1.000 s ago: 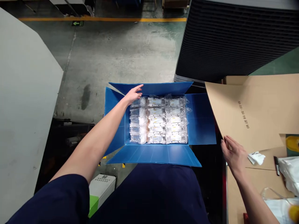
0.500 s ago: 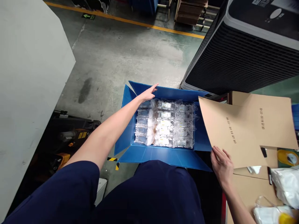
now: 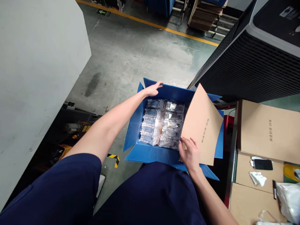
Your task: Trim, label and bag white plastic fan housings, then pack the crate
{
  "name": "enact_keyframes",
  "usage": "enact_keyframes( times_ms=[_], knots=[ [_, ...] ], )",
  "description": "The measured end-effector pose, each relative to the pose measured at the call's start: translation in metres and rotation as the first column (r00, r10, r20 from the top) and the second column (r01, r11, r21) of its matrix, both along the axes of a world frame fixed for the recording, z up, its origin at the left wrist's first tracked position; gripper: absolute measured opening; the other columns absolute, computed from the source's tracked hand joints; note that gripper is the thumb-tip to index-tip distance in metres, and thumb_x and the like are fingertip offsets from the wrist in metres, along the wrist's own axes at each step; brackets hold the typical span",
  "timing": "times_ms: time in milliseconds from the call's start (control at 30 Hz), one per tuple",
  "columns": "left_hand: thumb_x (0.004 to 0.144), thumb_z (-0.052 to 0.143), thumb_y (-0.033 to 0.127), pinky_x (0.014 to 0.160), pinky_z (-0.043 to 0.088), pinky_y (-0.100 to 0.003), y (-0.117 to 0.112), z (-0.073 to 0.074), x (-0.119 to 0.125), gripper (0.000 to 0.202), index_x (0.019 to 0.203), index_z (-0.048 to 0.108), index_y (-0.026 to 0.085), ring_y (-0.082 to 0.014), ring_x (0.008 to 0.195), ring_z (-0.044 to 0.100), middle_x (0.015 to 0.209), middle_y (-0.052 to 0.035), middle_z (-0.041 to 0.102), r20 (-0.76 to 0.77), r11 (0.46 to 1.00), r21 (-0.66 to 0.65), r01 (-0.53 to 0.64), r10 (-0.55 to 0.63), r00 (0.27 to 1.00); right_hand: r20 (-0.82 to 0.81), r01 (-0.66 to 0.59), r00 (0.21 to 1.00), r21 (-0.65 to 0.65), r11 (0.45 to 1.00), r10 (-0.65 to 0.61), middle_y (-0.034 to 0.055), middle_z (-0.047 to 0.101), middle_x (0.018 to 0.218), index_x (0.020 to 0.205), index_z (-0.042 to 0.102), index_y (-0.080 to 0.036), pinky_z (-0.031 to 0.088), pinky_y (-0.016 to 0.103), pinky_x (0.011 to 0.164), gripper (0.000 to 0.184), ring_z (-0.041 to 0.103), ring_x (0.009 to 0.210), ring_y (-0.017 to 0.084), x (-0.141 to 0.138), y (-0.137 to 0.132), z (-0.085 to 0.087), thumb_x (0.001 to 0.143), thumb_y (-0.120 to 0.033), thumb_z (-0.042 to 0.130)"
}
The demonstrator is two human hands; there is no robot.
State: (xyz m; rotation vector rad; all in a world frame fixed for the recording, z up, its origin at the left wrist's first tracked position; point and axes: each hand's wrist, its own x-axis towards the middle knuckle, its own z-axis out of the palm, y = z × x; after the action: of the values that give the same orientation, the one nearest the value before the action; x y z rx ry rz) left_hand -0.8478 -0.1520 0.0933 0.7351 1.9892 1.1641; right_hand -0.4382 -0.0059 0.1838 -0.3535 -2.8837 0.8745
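A blue corrugated box [image 3: 157,153] stands open in front of me, its flaps spread outward. Inside lie rows of plastic-wrapped parts [image 3: 172,125], clear and silvery, with bunched clear film between the rows. My left hand [image 3: 152,89] rests at the far flap near the far left corner, fingers stretched out along its top edge. My right hand [image 3: 190,153] grips the near left edge of a brown cardboard sheet [image 3: 203,125] with printed characters. That sheet is tilted above the box's right side and hides the parts under it.
Right of the box, a bench holds more cardboard [image 3: 255,125], a black phone-like object [image 3: 263,164], white paper [image 3: 257,178] and a white plastic bag [image 3: 289,197]. A tall black slatted unit [image 3: 264,59] stands behind. A white panel [image 3: 42,62] rises at left.
My right hand has drawn the cardboard sheet leftward off the stack on the bench and over the box's right side. My left hand stays at the far flap.
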Motion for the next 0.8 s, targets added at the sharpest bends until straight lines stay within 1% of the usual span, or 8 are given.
enact_keyframes(
  times_ms=[133, 233, 367, 500, 567, 633, 700, 800],
  knots=[
    [0.062, 0.050, -0.006, 0.121, 0.025, -0.045, -0.019, 0.025, 0.001, 0.086, 0.145, 0.044, 0.015, -0.0304, 0.148, 0.035, 0.156, -0.0171, 0.043, -0.068, 0.997, -0.014, -0.082, 0.080, 0.994, 0.100, -0.072, 0.992, -0.096, 0.993, 0.082, 0.0125, 0.074, 0.109, 0.112, 0.067, -0.018, 0.038, 0.048, 0.112, 0.029, 0.068, 0.104, 0.024, -0.032, -0.046, -0.021, 0.098, -0.024, 0.043],
    [0.069, 0.048, -0.001, 0.125, 0.016, -0.045, -0.027, 0.046, 0.018, 0.078, 0.146, 0.044, 0.015, -0.0295, 0.151, 0.027, 0.160, -0.0136, 0.037, -0.145, 0.982, -0.011, -0.187, 0.184, 0.972, 0.187, -0.162, 0.963, -0.174, 0.971, 0.194, 0.0108, 0.073, 0.102, 0.105, 0.067, -0.016, 0.036, 0.048, 0.112, 0.025, 0.066, 0.100, 0.022, -0.048, -0.080, -0.043, 0.097, -0.022, 0.044],
    [0.084, 0.042, 0.010, 0.126, 0.010, -0.041, -0.017, 0.056, 0.094, 0.064, 0.147, 0.044, 0.018, -0.0239, 0.151, 0.026, 0.159, -0.0109, 0.038, -0.174, 0.980, -0.004, -0.201, 0.197, 0.965, 0.270, -0.293, 0.887, -0.295, 0.909, 0.374, 0.0058, 0.070, 0.101, 0.101, 0.066, -0.016, 0.045, 0.048, 0.103, 0.022, 0.065, 0.098, 0.020, -0.062, -0.125, -0.067, 0.097, -0.035, 0.057],
    [0.073, 0.069, 0.024, 0.125, 0.012, -0.045, -0.011, 0.030, 0.188, 0.056, 0.129, 0.065, 0.031, -0.0293, 0.146, 0.037, 0.149, -0.0078, 0.054, -0.069, 0.995, -0.102, 0.021, -0.028, 0.997, 0.266, -0.356, 0.834, -0.407, 0.841, 0.482, 0.0062, 0.069, 0.107, 0.103, 0.067, -0.015, 0.051, 0.045, 0.096, 0.027, 0.066, 0.101, 0.020, -0.075, -0.147, -0.069, 0.095, -0.040, 0.062],
    [0.070, 0.071, 0.029, 0.124, -0.001, -0.053, -0.018, 0.013, 0.213, 0.053, 0.122, 0.068, 0.036, -0.0320, 0.151, 0.027, 0.154, -0.0060, 0.049, -0.048, 0.979, -0.197, 0.045, -0.055, 0.997, 0.244, -0.340, 0.848, -0.431, 0.836, 0.471, 0.0060, 0.071, 0.104, 0.101, 0.068, -0.015, 0.052, 0.044, 0.094, 0.028, 0.067, 0.098, 0.019, -0.078, -0.137, -0.061, 0.094, -0.041, 0.063],
    [0.066, 0.071, 0.034, 0.120, -0.008, -0.062, -0.031, -0.001, 0.218, 0.052, 0.118, 0.069, 0.037, -0.0383, 0.153, 0.017, 0.158, -0.0080, 0.044, -0.051, 0.945, -0.326, 0.019, -0.038, 0.998, 0.217, -0.292, 0.886, -0.425, 0.857, 0.410, 0.0050, 0.074, 0.096, 0.096, 0.071, -0.017, 0.054, 0.040, 0.091, 0.024, 0.069, 0.090, 0.019, -0.079, -0.108, -0.050, 0.092, -0.039, 0.064],
    [0.059, 0.072, 0.037, 0.112, -0.008, -0.075, -0.045, -0.011, 0.210, 0.056, 0.114, 0.071, 0.034, -0.0510, 0.149, 0.019, 0.154, -0.0174, 0.046, -0.071, 0.889, -0.457, -0.029, -0.004, 0.997, 0.181, -0.217, 0.934, -0.398, 0.891, 0.308, 0.0041, 0.077, 0.085, 0.088, 0.076, -0.021, 0.055, 0.034, 0.085, 0.017, 0.072, 0.081, 0.020, -0.079, -0.057, -0.039, 0.090, -0.033, 0.063],
    [0.053, 0.073, 0.041, 0.108, -0.005, -0.081, -0.057, -0.021, 0.197, 0.052, 0.104, 0.074, 0.033, -0.0594, 0.143, 0.024, 0.148, -0.0206, 0.052, -0.113, 0.816, -0.574, -0.073, 0.009, 0.994, 0.099, -0.035, 0.992, -0.339, 0.940, 0.073, 0.0067, 0.080, 0.086, 0.092, 0.079, -0.021, 0.055, 0.030, 0.074, 0.028, 0.075, 0.079, 0.023, -0.090, 0.055, -0.018, 0.092, -0.028, 0.052]
  ],
)
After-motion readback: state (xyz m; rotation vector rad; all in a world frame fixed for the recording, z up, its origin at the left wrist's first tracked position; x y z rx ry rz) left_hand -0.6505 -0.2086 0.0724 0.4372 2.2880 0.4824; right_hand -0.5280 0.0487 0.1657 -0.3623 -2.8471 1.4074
